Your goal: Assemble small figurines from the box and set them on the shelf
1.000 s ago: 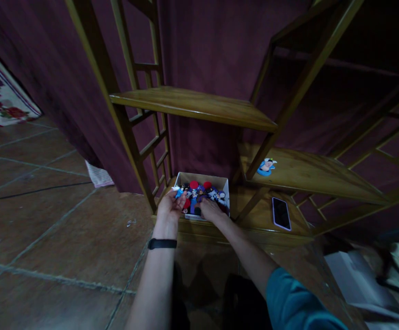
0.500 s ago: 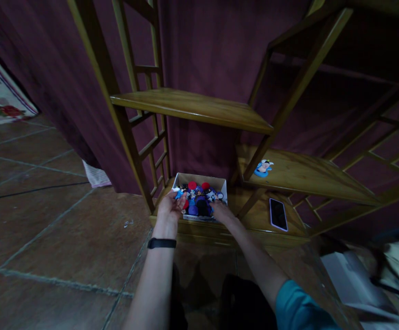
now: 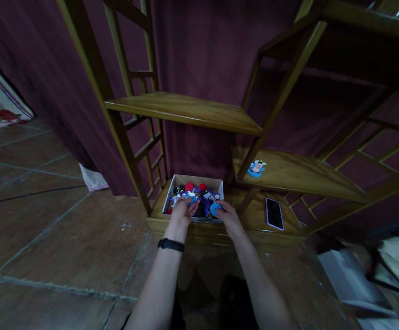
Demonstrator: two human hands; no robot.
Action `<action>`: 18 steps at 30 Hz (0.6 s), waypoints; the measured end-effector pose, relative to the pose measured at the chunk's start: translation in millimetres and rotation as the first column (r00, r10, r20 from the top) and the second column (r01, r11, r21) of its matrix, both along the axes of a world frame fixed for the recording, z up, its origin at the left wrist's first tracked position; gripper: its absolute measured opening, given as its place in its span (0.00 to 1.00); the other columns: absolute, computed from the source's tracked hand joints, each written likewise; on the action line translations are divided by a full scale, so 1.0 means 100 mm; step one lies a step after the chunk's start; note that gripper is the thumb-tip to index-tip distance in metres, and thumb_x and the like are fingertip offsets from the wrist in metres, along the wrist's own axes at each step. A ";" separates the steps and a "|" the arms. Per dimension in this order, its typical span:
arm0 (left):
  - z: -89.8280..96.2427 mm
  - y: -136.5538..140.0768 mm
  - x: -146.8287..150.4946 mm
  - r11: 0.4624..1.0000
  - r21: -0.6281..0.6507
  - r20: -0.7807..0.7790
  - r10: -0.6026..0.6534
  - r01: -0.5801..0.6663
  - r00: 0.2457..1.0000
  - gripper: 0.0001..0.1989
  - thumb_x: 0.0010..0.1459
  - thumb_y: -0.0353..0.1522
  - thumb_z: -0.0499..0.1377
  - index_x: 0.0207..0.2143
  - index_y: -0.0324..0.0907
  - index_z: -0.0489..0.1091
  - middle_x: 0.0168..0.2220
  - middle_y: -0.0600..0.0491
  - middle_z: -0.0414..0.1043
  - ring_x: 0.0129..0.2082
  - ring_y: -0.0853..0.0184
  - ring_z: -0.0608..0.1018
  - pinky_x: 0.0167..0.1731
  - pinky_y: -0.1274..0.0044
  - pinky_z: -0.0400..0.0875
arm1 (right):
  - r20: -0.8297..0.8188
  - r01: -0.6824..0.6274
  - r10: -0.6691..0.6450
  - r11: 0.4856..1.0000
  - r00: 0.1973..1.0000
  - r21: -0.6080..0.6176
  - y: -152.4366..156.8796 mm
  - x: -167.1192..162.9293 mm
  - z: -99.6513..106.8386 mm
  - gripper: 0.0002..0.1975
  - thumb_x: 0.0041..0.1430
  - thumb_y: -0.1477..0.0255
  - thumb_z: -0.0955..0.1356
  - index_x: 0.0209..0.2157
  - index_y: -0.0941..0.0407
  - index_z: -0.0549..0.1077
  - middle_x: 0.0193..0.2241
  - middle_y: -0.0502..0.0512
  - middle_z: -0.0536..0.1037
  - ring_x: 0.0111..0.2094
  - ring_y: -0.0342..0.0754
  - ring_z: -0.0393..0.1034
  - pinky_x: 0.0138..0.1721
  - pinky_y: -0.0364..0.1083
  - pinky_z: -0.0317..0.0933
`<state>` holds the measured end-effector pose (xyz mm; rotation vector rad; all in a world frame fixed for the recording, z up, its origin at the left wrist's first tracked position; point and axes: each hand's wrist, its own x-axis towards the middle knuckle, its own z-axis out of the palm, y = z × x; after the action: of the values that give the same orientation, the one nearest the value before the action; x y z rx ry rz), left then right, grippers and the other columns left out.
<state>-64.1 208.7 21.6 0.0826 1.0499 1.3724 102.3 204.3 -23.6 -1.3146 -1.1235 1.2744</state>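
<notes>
Head view | left hand (image 3: 182, 212): fingers curled, nearly closed around a blue-and-white figurine (image 3: 192, 198) above the box | right hand (image 3: 229, 217): thumb and fingers pinching a blue disc (image 3: 215, 209) at the box's near right corner | white-walled box (image 3: 213, 181): full of mixed toys (image 3: 189, 186), on wooden ledge (image 3: 256, 218) | phone (image 3: 274, 214): right, same ledge | second figurine (image 3: 256, 168): on shelf (image 3: 292, 172) above
</notes>
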 end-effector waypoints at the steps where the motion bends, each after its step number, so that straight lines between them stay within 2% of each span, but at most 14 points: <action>1: -0.01 -0.01 0.05 1.000 -0.002 0.001 -0.012 0.012 1.000 0.12 0.49 0.19 0.56 0.30 0.42 0.58 0.26 0.57 0.69 0.26 0.68 0.79 0.31 0.77 0.70 | -0.098 0.019 -0.020 1.000 0.995 -0.012 -0.04 -0.02 0.02 0.19 0.43 0.69 0.67 0.41 0.57 0.70 0.39 0.55 0.75 0.39 0.50 0.71 0.40 0.50 0.67; 4: -0.03 -0.04 0.16 0.999 -0.014 0.011 -0.047 0.048 0.999 0.09 0.51 0.21 0.56 0.28 0.42 0.58 0.27 0.56 0.69 0.28 0.69 0.79 0.32 0.78 0.69 | -0.234 0.054 -0.063 0.998 0.970 -0.043 -0.15 -0.08 0.09 0.21 0.39 0.69 0.69 0.40 0.56 0.70 0.36 0.53 0.75 0.36 0.48 0.72 0.38 0.50 0.68; 7: -0.04 -0.06 0.23 0.998 -0.037 0.015 -0.052 0.053 0.999 0.07 0.53 0.24 0.56 0.29 0.42 0.60 0.28 0.56 0.70 0.28 0.69 0.78 0.31 0.77 0.69 | -0.179 0.053 -0.058 0.998 0.982 -0.032 -0.17 -0.13 0.12 0.20 0.40 0.69 0.68 0.39 0.56 0.70 0.36 0.54 0.76 0.36 0.49 0.72 0.38 0.49 0.68; 9: -0.04 -0.07 0.26 0.997 -0.043 0.010 -0.058 0.059 0.998 0.07 0.54 0.26 0.57 0.29 0.43 0.60 0.28 0.56 0.70 0.26 0.69 0.77 0.29 0.76 0.69 | -0.035 0.048 -0.047 0.999 0.998 0.020 -0.14 -0.16 0.12 0.17 0.44 0.70 0.66 0.39 0.57 0.70 0.37 0.55 0.76 0.38 0.49 0.72 0.39 0.49 0.67; 11: -0.04 -0.08 0.29 0.996 -0.049 0.005 -0.073 0.073 0.997 0.06 0.54 0.27 0.57 0.29 0.43 0.60 0.27 0.57 0.70 0.24 0.69 0.75 0.26 0.76 0.68 | 0.185 0.023 -0.039 0.996 0.982 0.086 -0.11 -0.19 0.13 0.15 0.49 0.71 0.64 0.40 0.56 0.70 0.39 0.55 0.77 0.40 0.49 0.72 0.42 0.48 0.66; 15: -0.09 -0.06 0.33 0.995 -0.051 0.036 -0.078 0.080 0.996 0.06 0.55 0.27 0.56 0.27 0.42 0.60 0.20 0.59 0.65 0.17 0.72 0.70 0.20 0.79 0.66 | 0.568 -0.066 -0.056 0.979 0.821 0.193 -0.15 -0.29 0.18 0.15 0.55 0.75 0.60 0.43 0.53 0.70 0.42 0.52 0.76 0.43 0.46 0.70 0.47 0.46 0.63; 18: -0.15 -0.02 0.35 0.999 -0.029 0.097 -0.019 0.021 0.995 0.08 0.56 0.25 0.55 0.25 0.40 0.60 0.18 0.59 0.63 0.16 0.74 0.68 0.19 0.82 0.64 | 0.663 -0.131 -0.090 0.952 0.743 0.276 -0.26 -0.38 0.23 0.16 0.54 0.78 0.61 0.43 0.50 0.72 0.42 0.51 0.76 0.45 0.48 0.68 0.48 0.47 0.61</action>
<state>-28.9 206.6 6.7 0.0044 0.9851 1.3294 64.3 178.7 -0.4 -1.5622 -1.7623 0.5739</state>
